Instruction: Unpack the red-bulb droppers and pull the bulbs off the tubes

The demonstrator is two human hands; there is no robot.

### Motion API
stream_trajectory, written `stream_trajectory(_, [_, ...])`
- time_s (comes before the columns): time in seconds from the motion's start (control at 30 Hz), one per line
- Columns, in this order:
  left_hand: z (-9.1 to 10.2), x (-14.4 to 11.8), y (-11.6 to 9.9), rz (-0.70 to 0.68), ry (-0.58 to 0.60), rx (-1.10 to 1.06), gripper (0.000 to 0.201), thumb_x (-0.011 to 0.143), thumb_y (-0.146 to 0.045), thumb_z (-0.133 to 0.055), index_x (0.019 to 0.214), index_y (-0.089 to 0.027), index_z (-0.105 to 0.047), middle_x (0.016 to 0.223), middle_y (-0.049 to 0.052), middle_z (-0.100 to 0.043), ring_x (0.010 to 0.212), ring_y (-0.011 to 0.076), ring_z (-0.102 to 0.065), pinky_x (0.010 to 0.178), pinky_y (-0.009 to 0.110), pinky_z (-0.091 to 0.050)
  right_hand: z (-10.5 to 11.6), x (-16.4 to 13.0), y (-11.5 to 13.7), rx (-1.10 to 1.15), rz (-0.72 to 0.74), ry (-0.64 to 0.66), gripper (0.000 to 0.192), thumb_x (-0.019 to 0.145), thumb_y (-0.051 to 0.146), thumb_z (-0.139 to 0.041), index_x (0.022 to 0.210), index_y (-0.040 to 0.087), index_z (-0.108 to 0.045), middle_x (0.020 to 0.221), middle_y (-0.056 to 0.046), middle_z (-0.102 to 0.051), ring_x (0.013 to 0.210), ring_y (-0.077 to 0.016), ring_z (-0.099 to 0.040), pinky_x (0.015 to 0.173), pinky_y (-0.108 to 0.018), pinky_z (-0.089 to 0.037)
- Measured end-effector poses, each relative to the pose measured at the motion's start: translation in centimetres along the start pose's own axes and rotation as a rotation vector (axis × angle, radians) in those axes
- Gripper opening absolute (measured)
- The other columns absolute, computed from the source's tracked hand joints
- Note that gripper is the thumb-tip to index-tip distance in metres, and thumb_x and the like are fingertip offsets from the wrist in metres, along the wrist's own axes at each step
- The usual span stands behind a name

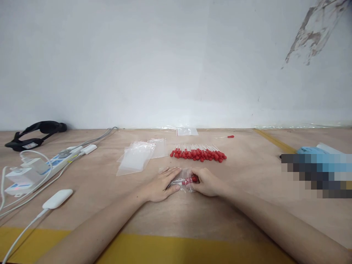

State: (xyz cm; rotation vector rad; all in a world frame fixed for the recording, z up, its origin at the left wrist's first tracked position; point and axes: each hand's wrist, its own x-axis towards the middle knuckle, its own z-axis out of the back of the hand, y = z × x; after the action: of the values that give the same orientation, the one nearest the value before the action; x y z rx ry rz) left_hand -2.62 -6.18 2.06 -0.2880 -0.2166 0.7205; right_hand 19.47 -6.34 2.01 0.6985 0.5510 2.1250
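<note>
Before me on the wooden table lies a small clear plastic bag (180,187) with red-bulbed droppers (189,181) inside; how many, I cannot tell. Flat over the bag's left part rests my left hand (163,185), its fingers stretched out and thumb apart. My right hand (206,182) curls round the bag's right end by the red bulbs, thumb and fingers gripping the plastic. Just beyond both hands a row of loose droppers (198,154) is laid out, red bulbs toward me and thin clear tubes pointing away. Flat bags (136,157) overlap to the left of that row.
One dropper (230,136) lies apart at the back, and another bag (187,131) is near the wall. A power strip (59,161) with cables, a white device (57,199) and a black head strap (38,135) occupy the left. Blue, partly blurred items (316,151) are at right.
</note>
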Motion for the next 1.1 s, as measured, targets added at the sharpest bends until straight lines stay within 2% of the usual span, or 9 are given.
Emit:
stream_trajectory(0.2, [0.3, -0.1, -0.2, 0.025, 0.036, 0.026, 0.061, 0.088, -0.050, -0.029, 0.139, -0.024, -0.007, 0.144, 0.006, -0.018, 0.132, 0.0224, -0.015, 0.108, 0.043, -0.014, 1.5, -0.5, -1.8, 0.456, -0.103, 0.010, 0.024, 0.068, 0.027, -0.062, 0.089, 0.016, -0.058, 0.091, -0.004, -0.062, 0.081, -0.0142, -0.058, 0.073, -0.028, -0.046])
stream_trajectory(0.33, [0.5, -0.4, -0.4, 0.092, 0.050, 0.029, 0.052, 0.090, -0.048, -0.023, 0.138, -0.033, -0.007, 0.145, 0.002, -0.011, 0.133, 0.0235, -0.007, 0.107, 0.047, -0.010, 3.3, -0.7, -3.4, 0.711, -0.244, -0.018, 0.037, 0.069, 0.035, -0.063, 0.099, 0.015, -0.056, 0.094, -0.007, -0.063, 0.076, -0.0126, -0.060, 0.075, -0.031, -0.048])
stream_trajectory(0.47, [0.9, -1.4, -0.3, 0.180, 0.075, 0.077, 0.046, 0.091, -0.048, -0.021, 0.135, -0.037, -0.017, 0.146, 0.003, -0.006, 0.132, 0.0296, -0.006, 0.103, 0.054, -0.013, 6.5, -0.8, -4.4, 0.655, -0.270, -0.142, 0.036, 0.072, 0.039, -0.059, 0.100, 0.016, -0.057, 0.089, -0.006, -0.064, 0.076, -0.0125, -0.060, 0.073, -0.029, -0.048])
stream_trajectory(0.57, [1.5, -2.0, -0.2, 0.179, 0.030, 0.137, 0.044, 0.090, -0.047, -0.027, 0.133, -0.036, -0.028, 0.144, 0.006, -0.018, 0.130, 0.0323, -0.018, 0.099, 0.056, -0.022, 9.0, 0.0, -4.5, 0.581, -0.234, -0.355, 0.036, 0.070, 0.039, -0.061, 0.099, 0.018, -0.054, 0.090, -0.005, -0.063, 0.074, -0.0130, -0.060, 0.068, -0.028, -0.049])
stream_trajectory(0.67, [1.8, -1.7, 0.3, 0.050, -0.132, 0.162, 0.037, 0.090, -0.038, -0.033, 0.124, -0.028, -0.044, 0.135, 0.007, -0.036, 0.122, 0.0264, -0.035, 0.098, 0.048, -0.030, 9.7, 2.2, -4.0, 0.525, -0.112, -0.549, 0.030, 0.070, 0.036, -0.063, 0.091, 0.018, -0.051, 0.091, -0.005, -0.062, 0.079, -0.0150, -0.061, 0.070, -0.030, -0.049])
stream_trajectory(0.77, [1.4, -0.8, 1.3, -0.182, -0.205, 0.072, 0.032, 0.091, -0.028, -0.033, 0.116, -0.021, -0.052, 0.124, 0.006, -0.049, 0.117, 0.0187, -0.043, 0.100, 0.037, -0.034, 7.8, 5.3, -3.4, 0.316, 0.036, -0.641, 0.023, 0.073, 0.030, -0.059, 0.092, 0.018, -0.052, 0.089, -0.005, -0.062, 0.079, -0.0147, -0.060, 0.071, -0.030, -0.048])
stream_trajectory(0.83, [1.1, -0.2, 1.7, -0.266, -0.170, 0.011, 0.032, 0.091, -0.026, -0.033, 0.117, -0.021, -0.051, 0.122, 0.005, -0.052, 0.119, 0.0167, -0.041, 0.102, 0.035, -0.033, 5.8, 7.1, -3.2, 0.068, 0.111, -0.620, 0.016, 0.079, 0.024, -0.052, 0.093, 0.017, -0.054, 0.088, -0.005, -0.062, 0.080, -0.0142, -0.058, 0.074, -0.029, -0.046])
stream_trajectory(0.93, [0.9, 0.2, 1.8, -0.234, -0.066, -0.003, 0.037, 0.091, -0.028, -0.033, 0.128, -0.024, -0.040, 0.131, 0.002, -0.044, 0.126, 0.0171, -0.032, 0.104, 0.036, -0.029, 3.1, 8.7, -3.4, -0.254, 0.143, -0.397, 0.021, 0.083, 0.015, -0.042, 0.098, 0.015, -0.056, 0.095, -0.008, -0.060, 0.086, -0.0151, -0.056, 0.077, -0.027, -0.042])
stream_trajectory(1.1, [1.3, 0.1, 1.2, -0.181, 0.106, 0.053, 0.044, 0.091, -0.036, -0.031, 0.134, -0.026, -0.028, 0.140, 0.003, -0.028, 0.130, 0.0196, -0.022, 0.107, 0.041, -0.020, 1.6, 8.7, -3.8, -0.601, 0.176, -0.129, 0.029, 0.086, 0.014, -0.038, 0.110, 0.018, -0.054, 0.105, -0.009, -0.058, 0.096, -0.0168, -0.050, 0.081, -0.028, -0.035])
